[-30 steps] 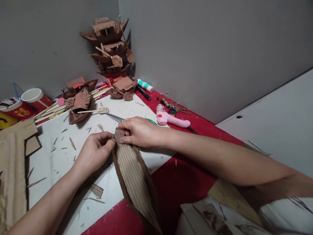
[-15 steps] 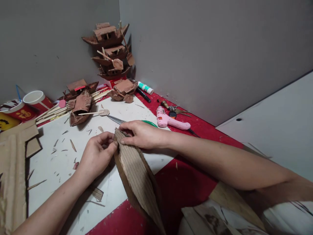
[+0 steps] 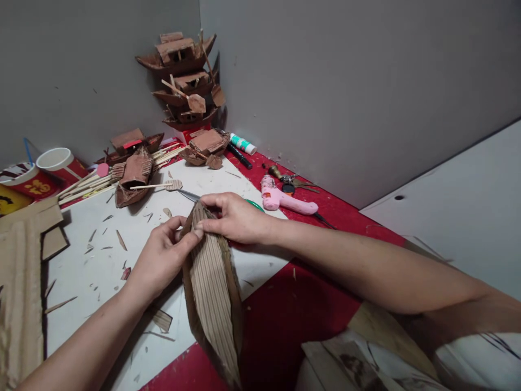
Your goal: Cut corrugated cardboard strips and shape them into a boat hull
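Between my hands is a cardboard boat hull (image 3: 211, 288), long and pointed, with a ribbed inner floor and raised side strips. My left hand (image 3: 165, 255) pinches its left side close to the far tip, thumb on the ribbed face. Across the same tip, my right hand (image 3: 234, 217) grips the right side, its thumb pressed on the ribbed surface and its fingers around the outside. The hull's near end runs down to the bottom edge of the view. Scissors with green handles (image 3: 255, 205) lie behind my right hand, partly hidden by it.
A pink glue gun (image 3: 291, 203) lies at the right. Finished cardboard boats (image 3: 134, 176) stand behind, several stacked in the corner (image 3: 177, 54). Paper cups (image 3: 61, 165), wooden sticks (image 3: 89, 182) and cardboard sheets (image 3: 24, 260) are at the left. Scraps litter the white paper (image 3: 163, 358).
The hull has turned, its near end swinging left and its right side strip now showing more. My right hand has shifted slightly up, and my left thumb has moved onto the ribbed face.
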### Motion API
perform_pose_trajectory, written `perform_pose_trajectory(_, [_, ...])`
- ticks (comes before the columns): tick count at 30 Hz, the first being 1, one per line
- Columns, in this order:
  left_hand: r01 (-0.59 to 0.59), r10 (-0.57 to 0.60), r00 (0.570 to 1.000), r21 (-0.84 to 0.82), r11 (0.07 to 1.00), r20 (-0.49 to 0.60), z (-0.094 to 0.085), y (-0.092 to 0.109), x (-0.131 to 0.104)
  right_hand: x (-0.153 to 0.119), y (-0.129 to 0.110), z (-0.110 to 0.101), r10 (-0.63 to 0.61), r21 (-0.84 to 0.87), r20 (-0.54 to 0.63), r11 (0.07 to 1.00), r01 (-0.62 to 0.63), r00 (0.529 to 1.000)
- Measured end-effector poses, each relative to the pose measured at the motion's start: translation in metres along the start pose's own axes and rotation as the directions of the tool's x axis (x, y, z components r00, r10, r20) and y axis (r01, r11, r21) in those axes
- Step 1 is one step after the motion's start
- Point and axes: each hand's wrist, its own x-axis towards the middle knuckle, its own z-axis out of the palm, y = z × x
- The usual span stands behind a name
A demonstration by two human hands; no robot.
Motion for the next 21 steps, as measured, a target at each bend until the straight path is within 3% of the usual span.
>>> perform_pose_trajectory(3, [0.022, -0.021, 1.0, -0.069, 0.997, 0.011, 0.003, 0.001, -0.001, 0.003, 0.001, -0.004, -0.052, 0.041, -0.067, 0.998, 0.055, 0.996])
perform_pose_trajectory(6, [0.034, -0.032, 0.999, -0.105, 0.994, 0.015, 0.004, 0.002, -0.002, 0.005, 0.002, -0.01, -0.09, -0.056, -0.13, 0.995, 0.083, 0.987])
perform_pose_trajectory(13, [0.014, -0.012, 1.0, -0.073, 0.997, 0.018, 0.005, -0.003, 0.0, 0.004, 0.002, -0.013, -0.038, -0.131, -0.054, 0.991, 0.031, 0.998])
perform_pose_trajectory(17, [-0.125, 0.152, 0.986, 0.282, 0.951, -0.073, 0.001, 0.005, -0.004, 0.007, 0.004, -0.017, 0.018, -0.182, -0.058, 0.983, -0.029, 0.998])
perform_pose_trajectory(19, [-0.163, 0.281, 0.949, 0.536, 0.828, -0.145, -0.003, 0.015, -0.012, 0.008, 0.003, -0.021, 0.06, -0.244, -0.061, 0.967, -0.074, 0.996])
perform_pose_trajectory(21, [-0.177, 0.367, 0.923, 0.718, 0.673, -0.116, -0.006, 0.027, -0.023, 0.01, 0.002, -0.025, 0.086, -0.307, -0.068, 0.946, -0.103, 0.994])
